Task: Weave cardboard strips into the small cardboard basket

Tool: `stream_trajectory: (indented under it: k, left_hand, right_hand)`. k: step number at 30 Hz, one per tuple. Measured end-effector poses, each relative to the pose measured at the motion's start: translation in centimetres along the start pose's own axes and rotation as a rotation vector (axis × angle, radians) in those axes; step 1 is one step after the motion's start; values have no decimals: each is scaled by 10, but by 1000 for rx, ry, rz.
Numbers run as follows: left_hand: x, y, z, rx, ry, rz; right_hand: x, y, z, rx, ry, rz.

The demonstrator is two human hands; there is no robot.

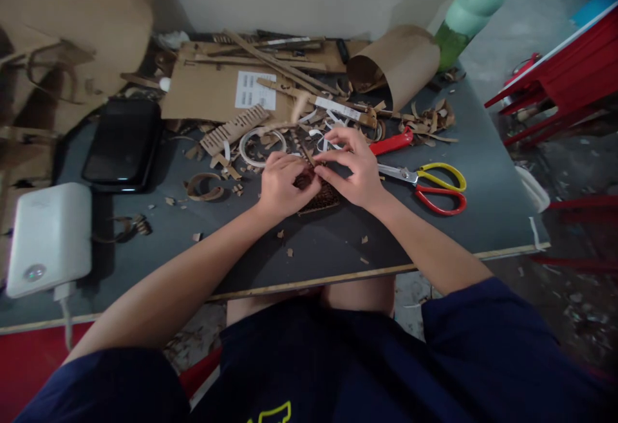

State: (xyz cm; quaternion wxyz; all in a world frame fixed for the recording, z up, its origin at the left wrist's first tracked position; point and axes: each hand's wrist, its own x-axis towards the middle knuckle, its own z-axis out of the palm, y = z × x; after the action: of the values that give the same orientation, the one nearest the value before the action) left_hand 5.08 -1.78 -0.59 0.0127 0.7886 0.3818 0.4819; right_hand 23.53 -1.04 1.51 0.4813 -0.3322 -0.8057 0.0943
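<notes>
Both hands (pixel 284 183) (pixel 356 169) pinching cardboard strip (pixel 304 148) | corrugated piece (pixel 322 200) beneath | scissors (pixel 411 177) to right

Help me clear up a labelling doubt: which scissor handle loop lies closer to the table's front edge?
The red loop of the scissors; the other, the yellow loop, sits farther back.

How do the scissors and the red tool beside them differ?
Shape: the scissors have two wide loop handles, while the red tool shows a single slim body.
Colour: the scissors pair yellow and red handles with metal; the red tool's visible part is mostly red.
Shared: both lie on the table, beside the right hand.
</notes>
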Motion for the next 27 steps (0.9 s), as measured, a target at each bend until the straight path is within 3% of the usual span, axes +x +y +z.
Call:
stream_trajectory:
  k: [3, 10, 18, 27]
  left_hand:
    - [0, 0, 1, 18, 16, 2]
    - [0, -1, 2, 56, -107, -82]
    - [1, -1, 1, 22, -163, -167]
    - [4, 2, -3, -49, -148, -164]
  right_hand:
    - [0, 5, -1, -1, -53, 12]
    - [-1, 6, 1, -14, -8, 1]
    - [-1, 9, 2, -44, -73, -48]
    - [-1, 8, 3, -21, -95, -58]
